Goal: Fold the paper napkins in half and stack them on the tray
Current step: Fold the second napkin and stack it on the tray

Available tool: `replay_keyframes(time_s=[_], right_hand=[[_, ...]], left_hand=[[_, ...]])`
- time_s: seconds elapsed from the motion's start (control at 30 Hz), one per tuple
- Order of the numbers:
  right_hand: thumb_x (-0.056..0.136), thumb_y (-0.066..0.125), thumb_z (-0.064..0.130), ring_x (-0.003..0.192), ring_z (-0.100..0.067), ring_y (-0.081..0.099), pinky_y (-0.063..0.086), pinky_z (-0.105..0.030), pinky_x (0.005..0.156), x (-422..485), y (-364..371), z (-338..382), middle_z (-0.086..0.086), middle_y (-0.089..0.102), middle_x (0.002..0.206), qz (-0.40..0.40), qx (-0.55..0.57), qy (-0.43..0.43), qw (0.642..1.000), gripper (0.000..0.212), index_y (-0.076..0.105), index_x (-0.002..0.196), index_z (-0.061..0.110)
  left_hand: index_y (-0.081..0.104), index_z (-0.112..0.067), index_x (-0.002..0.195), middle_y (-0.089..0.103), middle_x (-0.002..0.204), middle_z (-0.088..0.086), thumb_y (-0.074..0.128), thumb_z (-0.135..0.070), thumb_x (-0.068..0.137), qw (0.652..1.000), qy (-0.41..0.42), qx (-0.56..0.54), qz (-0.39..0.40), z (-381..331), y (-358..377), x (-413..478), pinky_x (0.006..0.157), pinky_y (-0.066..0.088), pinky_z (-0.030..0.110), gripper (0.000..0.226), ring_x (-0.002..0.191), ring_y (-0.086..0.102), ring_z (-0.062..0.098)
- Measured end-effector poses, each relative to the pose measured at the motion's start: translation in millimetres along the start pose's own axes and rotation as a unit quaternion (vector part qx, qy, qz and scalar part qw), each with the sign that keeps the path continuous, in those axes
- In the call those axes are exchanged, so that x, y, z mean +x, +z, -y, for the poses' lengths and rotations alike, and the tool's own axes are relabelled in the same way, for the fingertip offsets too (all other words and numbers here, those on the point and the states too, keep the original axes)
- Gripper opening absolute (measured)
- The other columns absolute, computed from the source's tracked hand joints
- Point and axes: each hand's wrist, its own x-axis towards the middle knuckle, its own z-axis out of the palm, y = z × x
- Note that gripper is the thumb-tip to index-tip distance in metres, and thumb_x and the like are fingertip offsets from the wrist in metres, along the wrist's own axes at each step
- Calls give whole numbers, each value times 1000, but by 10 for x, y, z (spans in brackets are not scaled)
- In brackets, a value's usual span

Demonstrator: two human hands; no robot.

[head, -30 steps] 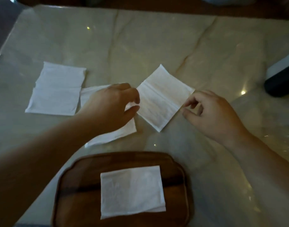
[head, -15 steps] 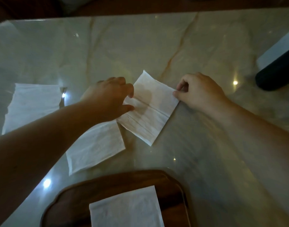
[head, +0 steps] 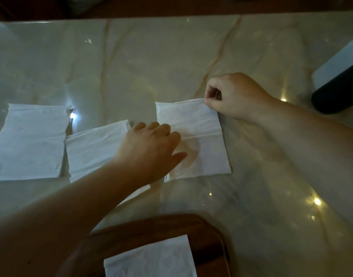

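Note:
A white paper napkin (head: 203, 128) lies flat and square on the marble table, a crease running across its middle. My right hand (head: 233, 96) pinches its far right corner between thumb and fingers. My left hand (head: 151, 150) rests palm down on the napkin's left edge, fingers spread. Two more unfolded napkins lie to the left: one (head: 91, 148) partly under my left wrist, another (head: 31, 142) at the far left. A folded napkin (head: 151, 258) lies on the dark wooden tray (head: 207, 232) at the bottom edge.
A black and white object (head: 339, 84) sits at the table's right edge. The table's far edge runs along the top, with dark wood beyond it. The tray is cut off by the bottom of the view.
The napkin has been turned from a diagonal to a square position. My right hand has shifted to its far right corner, and my left hand now lies flat on its left side.

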Motion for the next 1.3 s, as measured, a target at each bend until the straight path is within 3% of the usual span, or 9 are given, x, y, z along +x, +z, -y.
replay_keyframes(time_s=[0.1,0.17,0.27,0.37,0.5,0.83,0.97,1.13,1.3], right_hand=[[80,62,20,76,-26,63,48,-39,67,-43,-18,-1,-7,70,82,-29,0,-44,999,7,64,80,13],[79,62,20,74,-27,62,46,-38,64,-117,-35,10,-8,69,80,-45,2,-72,996,8,64,79,12],[78,63,21,70,-25,59,46,-38,61,-254,-82,57,-7,65,76,-56,17,-97,994,10,63,78,11],[78,64,19,67,-23,58,45,-38,59,-425,-136,124,-5,63,73,-72,36,-112,990,9,62,76,10],[80,65,19,66,-20,58,44,-38,63,-743,-124,210,0,61,71,-66,23,-141,988,9,62,76,12],[82,61,30,67,-19,59,40,-34,69,-1195,86,213,5,61,74,22,-4,-169,985,14,60,76,18],[80,59,52,70,-16,60,43,-35,69,-1161,81,178,7,62,75,39,20,-132,990,33,61,79,20],[81,67,36,75,-15,58,46,-31,67,-886,89,135,1,61,85,-33,87,-2,996,21,62,88,17],[78,70,34,84,-18,57,47,-34,76,-681,221,143,0,56,96,-8,48,56,997,22,64,93,20]], left_hand=[[56,-17,106,58,105,8,51,-46,84,997,-24,-27,-71,106,-29,118,81,44,42,36,97,54,27],[49,-15,121,53,121,13,61,-39,79,992,-41,-39,-111,201,-60,231,90,43,47,50,112,49,32],[37,-20,135,49,134,8,63,-38,80,995,-53,-58,-59,310,-121,410,101,35,48,63,122,44,31],[58,-22,114,65,112,4,51,-38,88,999,-15,-17,-43,281,-151,416,93,37,41,31,103,57,27],[66,-16,83,64,75,4,49,-28,87,993,72,-17,-94,143,-176,132,70,46,39,20,69,59,27],[67,-14,86,69,81,6,58,-35,82,992,121,-16,-43,-63,19,-303,66,51,39,23,68,63,27],[66,-18,90,68,83,3,47,-54,84,993,84,-68,-37,-83,18,-302,67,51,40,40,71,62,25],[62,-20,106,65,104,5,53,-41,87,992,-36,-101,-65,63,-6,-127,81,49,40,30,91,61,25],[55,-21,116,57,113,5,56,-38,86,992,-88,-91,-25,129,47,-18,91,43,42,34,108,53,26]])
